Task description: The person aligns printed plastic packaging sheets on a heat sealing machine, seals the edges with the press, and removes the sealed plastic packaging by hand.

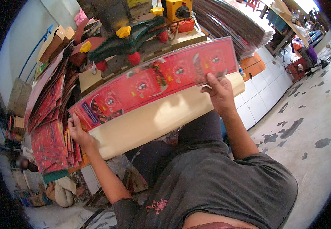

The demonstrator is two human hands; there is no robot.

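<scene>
A long red printed sheet (pixel 140 89), with food pictures and a glossy look like clear film, stretches between my two hands. My left hand (pixel 79 133) is closed on its lower left end, thumb on top. Near the right end, my right hand (pixel 220 94) pinches the lower edge between thumb and fingers. The sheet is tilted, its right end farther away. Below its near edge spreads a smooth cream board (pixel 154 122) with a rounded right end. Behind the sheet stands a machine with a dark green frame (pixel 123 42), yellow knobs and red feet.
Piles of red printed sheets (pixel 51 141) lean at the left. A tall stack of sheets (pixel 236 28) stands at the back right, above an orange board (pixel 254 66). A yellow control box (pixel 179 9) is behind the machine. Another person (pixel 64 191) sits at lower left.
</scene>
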